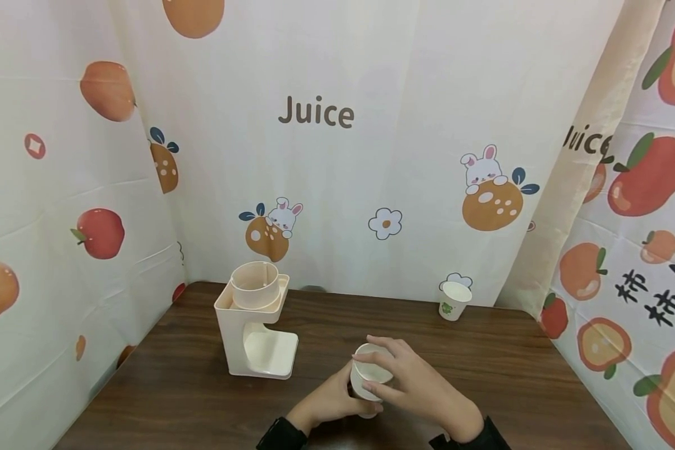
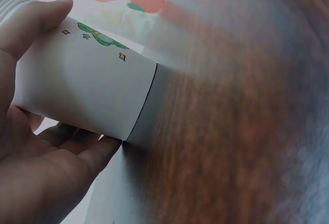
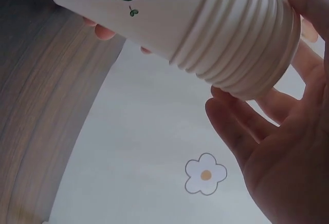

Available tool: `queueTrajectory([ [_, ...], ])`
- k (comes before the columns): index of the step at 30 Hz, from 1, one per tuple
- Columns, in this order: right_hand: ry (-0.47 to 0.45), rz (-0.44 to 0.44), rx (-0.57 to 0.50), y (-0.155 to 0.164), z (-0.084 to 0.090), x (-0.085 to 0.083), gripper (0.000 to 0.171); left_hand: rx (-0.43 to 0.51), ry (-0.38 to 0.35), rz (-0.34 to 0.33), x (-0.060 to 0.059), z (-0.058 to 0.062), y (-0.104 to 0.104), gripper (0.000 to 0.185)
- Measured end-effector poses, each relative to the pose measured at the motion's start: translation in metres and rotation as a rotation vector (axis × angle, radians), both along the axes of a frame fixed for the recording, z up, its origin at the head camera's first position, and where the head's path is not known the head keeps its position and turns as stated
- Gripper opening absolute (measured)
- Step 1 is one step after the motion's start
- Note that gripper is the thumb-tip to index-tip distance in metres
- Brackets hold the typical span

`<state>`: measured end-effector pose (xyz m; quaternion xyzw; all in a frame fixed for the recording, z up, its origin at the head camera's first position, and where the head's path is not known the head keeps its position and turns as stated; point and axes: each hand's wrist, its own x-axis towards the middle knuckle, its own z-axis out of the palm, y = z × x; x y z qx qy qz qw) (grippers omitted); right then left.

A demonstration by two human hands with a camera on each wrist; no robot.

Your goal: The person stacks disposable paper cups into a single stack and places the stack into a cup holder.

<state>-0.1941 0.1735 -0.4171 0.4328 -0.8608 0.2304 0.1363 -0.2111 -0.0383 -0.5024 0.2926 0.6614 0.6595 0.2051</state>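
I'm holding the cup stack [image 1: 369, 377] at six o'clock: left hand [image 1: 329, 401] wrapping the base, right hand [image 1: 413, 386] pinching the rim. Best peeling one rim cleanly, bracing on the bench [image 1: 484, 362].

A stack of white paper cups [image 1: 371, 374] is held just above the dark wooden bench [image 1: 174, 387], near its front edge. The mouth faces up and is empty inside. Many nested rims form ridges at the top; a green print with small stars marks the side.
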Motion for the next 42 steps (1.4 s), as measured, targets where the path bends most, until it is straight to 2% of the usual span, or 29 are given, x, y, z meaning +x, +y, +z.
queueTrajectory([
  [7,0.1,-0.041,-0.024,0.012,0.001,0.004,0.04,-0.008,0.023,0.021,-0.001,0.003,0.0,0.084],
  [14,0.111,-0.123,-0.068,0.03,0.003,0.003,0.038,-0.038,0.041,0.039,-0.002,0.003,0.001,0.084],
  [20,0.152,-0.159,-0.088,0.043,0.001,-0.002,0.042,-0.063,0.053,0.062,-0.002,0.003,0.003,0.086],
  [24,0.145,-0.189,-0.091,0.051,-0.002,-0.007,0.044,-0.067,0.055,0.072,-0.002,0.002,0.003,0.086],
  [33,0.23,-0.328,-0.135,0.067,-0.013,-0.031,0.033,-0.066,0.066,0.093,-0.001,0.001,0.003,0.085],
  [42,0.214,-0.443,-0.139,0.086,-0.027,-0.062,0.026,-0.065,0.057,0.091,-0.001,0.002,0.003,0.083],
])
